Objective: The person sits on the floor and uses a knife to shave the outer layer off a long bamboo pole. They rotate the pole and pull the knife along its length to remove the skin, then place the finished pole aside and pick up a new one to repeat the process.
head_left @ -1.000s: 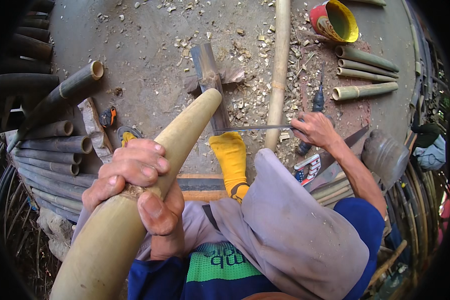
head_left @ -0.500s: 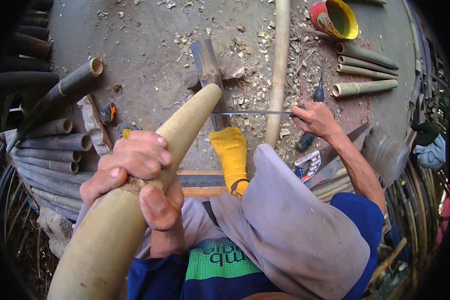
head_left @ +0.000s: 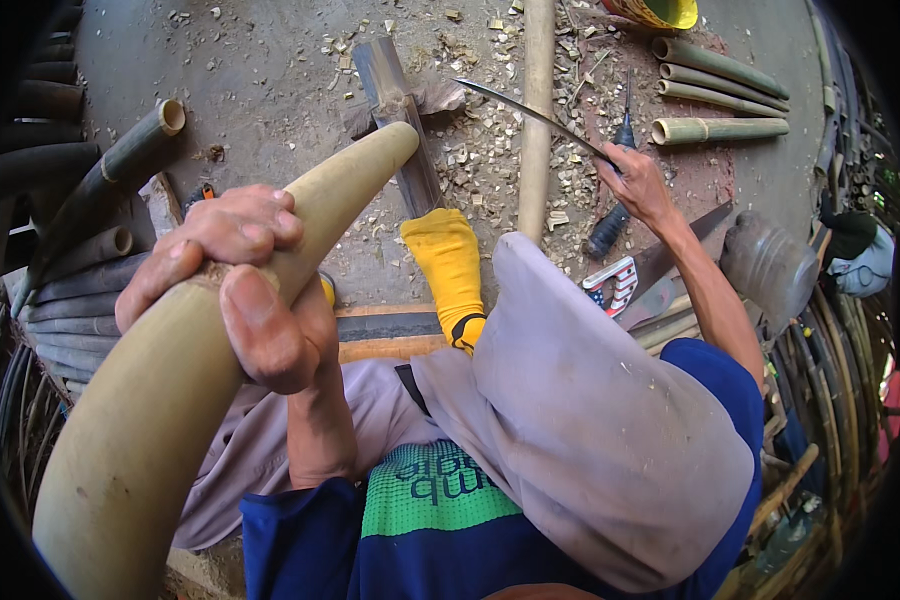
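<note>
My left hand is closed around a thick, pale bamboo pole, fingers over the top and thumb along the near side. The pole slants from the lower left to its far end, which lies over a dark wooden beam. A foot in a yellow sock rests at the near end of that beam. On the right, my right hand grips a long, thin-bladed knife, its handle mostly hidden in my fingers. The blade points away and to the left, apart from the pale pole.
Another bamboo pole lies among chips. To its right are a dark-handled tool, a handsaw, cut bamboo lengths, a bucket and a clear plastic container. Dark bamboo is piled at left.
The knife has swung from lying crosswise over the pale pole to pointing up and left, away from it. My left hand and the pole have shifted left and nearer in the picture.
</note>
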